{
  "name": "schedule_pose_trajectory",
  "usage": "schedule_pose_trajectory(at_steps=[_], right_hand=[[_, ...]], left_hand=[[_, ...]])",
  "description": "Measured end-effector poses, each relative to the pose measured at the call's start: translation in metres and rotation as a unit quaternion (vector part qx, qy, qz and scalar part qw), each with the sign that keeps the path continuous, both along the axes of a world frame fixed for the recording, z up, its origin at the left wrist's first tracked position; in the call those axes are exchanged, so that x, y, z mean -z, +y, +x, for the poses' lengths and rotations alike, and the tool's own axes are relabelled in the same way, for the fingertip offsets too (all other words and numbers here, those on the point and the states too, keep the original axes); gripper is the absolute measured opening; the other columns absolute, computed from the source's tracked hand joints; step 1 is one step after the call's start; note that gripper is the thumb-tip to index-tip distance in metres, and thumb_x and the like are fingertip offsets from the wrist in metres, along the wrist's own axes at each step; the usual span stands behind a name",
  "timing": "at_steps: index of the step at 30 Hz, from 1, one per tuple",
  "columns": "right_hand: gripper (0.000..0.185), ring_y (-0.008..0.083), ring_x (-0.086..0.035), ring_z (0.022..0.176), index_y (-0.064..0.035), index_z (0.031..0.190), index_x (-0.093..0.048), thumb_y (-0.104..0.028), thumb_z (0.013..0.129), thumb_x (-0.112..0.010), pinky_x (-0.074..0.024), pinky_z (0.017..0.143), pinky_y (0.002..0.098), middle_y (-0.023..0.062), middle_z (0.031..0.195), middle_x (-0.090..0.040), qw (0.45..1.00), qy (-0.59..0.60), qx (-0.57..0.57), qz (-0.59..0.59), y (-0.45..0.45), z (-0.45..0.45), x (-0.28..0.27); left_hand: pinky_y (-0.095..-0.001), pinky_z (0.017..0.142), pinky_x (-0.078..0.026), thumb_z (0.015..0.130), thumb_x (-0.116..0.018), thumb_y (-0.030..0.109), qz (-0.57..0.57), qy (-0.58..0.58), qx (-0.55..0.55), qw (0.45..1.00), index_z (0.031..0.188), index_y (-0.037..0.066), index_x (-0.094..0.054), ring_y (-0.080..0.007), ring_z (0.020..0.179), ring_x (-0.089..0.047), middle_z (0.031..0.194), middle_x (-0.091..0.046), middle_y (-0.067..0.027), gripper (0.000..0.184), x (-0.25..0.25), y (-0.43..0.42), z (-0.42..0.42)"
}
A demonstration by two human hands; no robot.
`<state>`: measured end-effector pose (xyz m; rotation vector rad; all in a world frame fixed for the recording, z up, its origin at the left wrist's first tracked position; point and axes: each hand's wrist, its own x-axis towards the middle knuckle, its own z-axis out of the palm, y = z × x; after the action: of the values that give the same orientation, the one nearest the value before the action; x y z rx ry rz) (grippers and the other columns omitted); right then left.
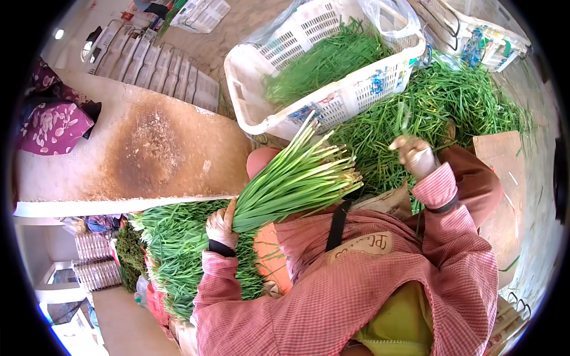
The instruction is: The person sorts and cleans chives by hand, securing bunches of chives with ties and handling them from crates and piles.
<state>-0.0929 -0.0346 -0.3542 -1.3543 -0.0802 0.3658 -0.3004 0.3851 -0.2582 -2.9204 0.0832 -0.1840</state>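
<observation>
Long green bunch (291,184), pale-ended and fanned

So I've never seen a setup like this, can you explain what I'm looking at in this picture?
There's no machine here: these are a person's own two hands, seen by one camera worn on their head, looking forward and down.

The left hand holds a bunch of long green stalks with pale ends. The right hand is curled in front of a loose heap of green leaves; I can't tell whether it grips anything.

Ahead, a white plastic slatted basket holds more greens. To the left is a pale, brown-stained flat surface, with purple patterned fabric at its left end.
</observation>
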Motion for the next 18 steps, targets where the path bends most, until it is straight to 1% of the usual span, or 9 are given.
schedule_pose_trajectory(at_steps=[3,5,9,11,13,14,15,17,18], right_hand=[[0.035,0.0168,-0.054,0.068,-0.0104,0.105,-0.06,-0.029,0.077,-0.064,-0.0483,0.071,0.0293,0.0064,0.084,-0.059,0.894,-0.031,-0.208,-0.396,0.058,-0.036,-0.078],[0.027,0.0182,-0.058,0.072,-0.0078,0.096,-0.063,-0.026,0.077,-0.063,-0.0487,0.073,0.0299,0.009,0.083,-0.063,0.925,-0.232,-0.127,-0.273,0.077,-0.039,-0.018],[0.01,0.0068,-0.055,0.06,-0.0057,0.077,-0.061,-0.016,0.08,-0.06,-0.0388,0.042,0.0197,0.0063,0.072,-0.063,0.979,0.142,0.133,0.067,0.019,0.021,-0.012],[0.009,0.0024,-0.055,0.057,-0.0087,0.085,-0.063,-0.015,0.079,-0.062,-0.0329,0.037,0.0164,0.0021,0.079,-0.065,0.991,0.132,-0.001,0.029,-0.014,0.045,0.001],[0.031,0.0123,-0.055,0.083,-0.0202,0.11,-0.058,-0.02,0.079,-0.061,-0.0427,0.053,0.0197,0.0028,0.099,-0.061,0.984,0.154,-0.086,0.002,0.012,0.036,-0.012],[0.044,0.018,-0.052,0.097,-0.0275,0.119,-0.05,-0.021,0.078,-0.062,-0.0467,0.066,0.0286,0.0058,0.112,-0.055,0.975,0.135,-0.162,-0.067,0.033,0.029,-0.039],[0.053,0.0181,-0.052,0.1,-0.0209,0.127,-0.042,-0.021,0.078,-0.062,-0.0475,0.069,0.0307,0.0093,0.114,-0.053,0.965,0.018,-0.243,-0.096,0.054,0.031,-0.014],[0.04,0.0119,-0.048,0.068,-0.0107,0.118,-0.047,-0.019,0.081,-0.058,-0.0433,0.052,0.0248,0.0082,0.089,-0.055,0.97,-0.019,-0.197,-0.142,0.078,0.032,-0.013],[0.034,0.0089,-0.046,0.052,-0.0055,0.114,-0.05,-0.017,0.083,-0.056,-0.0412,0.044,0.0219,0.0076,0.077,-0.056,0.97,-0.036,-0.174,-0.166,0.091,0.033,-0.013]], left_hand=[[-0.039,0.068,-0.043,0.051,-0.066,0.006,0.005,0.016,-0.022,1.0,0.125,0.019,-0.042,-0.0254,0.076,-0.053,0.081,-0.051,-0.0061,0.079,0.002,-0.005,0.006],[-0.0384,0.067,-0.043,0.05,-0.065,0.004,-0.015,0.009,-0.017,1.0,0.126,0.02,-0.042,-0.0263,0.075,-0.053,0.079,-0.051,-0.0062,0.081,-0.004,-0.008,0.008],[-0.0345,0.069,-0.047,0.057,-0.064,0.0,-0.27,0.046,-0.047,0.961,0.121,0.016,-0.047,-0.0309,0.079,-0.058,0.085,-0.06,-0.0097,0.068,-0.003,0.008,0.004],[-0.0294,0.075,-0.048,0.065,-0.062,-0.003,-0.305,0.063,-0.044,0.949,0.121,0.012,-0.048,-0.024,0.085,-0.061,0.096,-0.062,-0.0096,0.059,-0.013,0.002,0.006],[-0.0265,0.08,-0.047,0.073,-0.058,-0.005,-0.477,0.129,-0.101,0.863,0.123,0.007,-0.045,-0.0162,0.092,-0.059,0.107,-0.06,-0.0076,0.053,-0.006,0.005,0.008],[-0.0248,0.084,-0.045,0.079,-0.053,-0.007,-0.663,0.145,-0.121,0.725,0.125,0.003,-0.042,-0.0124,0.096,-0.055,0.114,-0.055,-0.0063,0.048,-0.005,0.001,0.01],[-0.0248,0.084,-0.045,0.079,-0.053,-0.007,-0.663,0.144,-0.122,0.724,0.125,0.003,-0.042,-0.0124,0.096,-0.055,0.114,-0.055,-0.0063,0.048,-0.006,-0.001,0.008],[-0.0245,0.086,-0.044,0.079,-0.05,-0.011,-0.675,0.198,-0.124,0.7,0.122,0.001,-0.044,-0.0134,0.097,-0.054,0.113,-0.055,-0.007,0.045,-0.009,-0.001,0.003],[-0.0228,0.081,-0.045,0.077,-0.051,-0.014,-0.746,0.214,-0.188,0.602,0.119,0.002,-0.047,-0.011,0.093,-0.055,0.108,-0.057,-0.0049,0.045,-0.012,0.005,-0.001]])
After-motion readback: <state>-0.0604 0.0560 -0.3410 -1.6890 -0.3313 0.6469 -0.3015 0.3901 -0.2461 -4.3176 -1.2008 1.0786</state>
